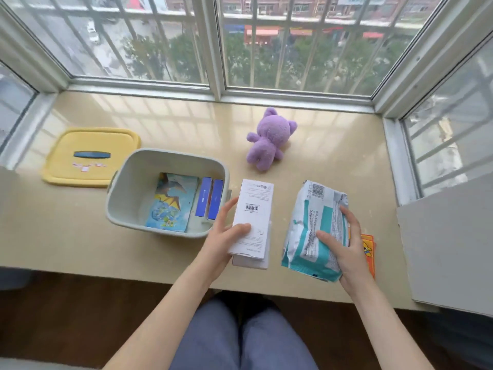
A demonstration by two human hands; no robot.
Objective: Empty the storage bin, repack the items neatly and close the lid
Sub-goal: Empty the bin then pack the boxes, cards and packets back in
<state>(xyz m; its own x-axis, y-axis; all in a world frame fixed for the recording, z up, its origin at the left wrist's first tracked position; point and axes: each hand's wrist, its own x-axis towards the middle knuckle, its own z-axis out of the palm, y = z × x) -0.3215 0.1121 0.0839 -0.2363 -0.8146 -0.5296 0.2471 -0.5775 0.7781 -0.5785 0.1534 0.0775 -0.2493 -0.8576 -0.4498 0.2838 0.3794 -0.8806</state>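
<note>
**On the table by the window — repacking looks part done**

Beside the storage bin (pixel 133 188), your left hand (pixel 224 236) grips a white box (pixel 253 209), thumb on its top face and fingers along its left edge. Your right hand (pixel 344 244) holds a teal-and-white packet (pixel 314 222) near its lower end, thumb across the front. The bin stands open on the table (pixel 160 121). A picture booklet (pixel 173 201) lies flat on its floor and two blue boxes (pixel 209 198) stand on edge just beside it — tidy enough that I judge you are refilling, not emptying. The yellow lid (pixel 90 145) lies on the table to the bin's left. A purple plush toy (pixel 269 140) and an orange card (pixel 369 249) sit outside. Next, the white box needs lowering in squarely, probably on edge against the blue boxes. The soft packet and the toy would best go on top, and the lid last.
</note>
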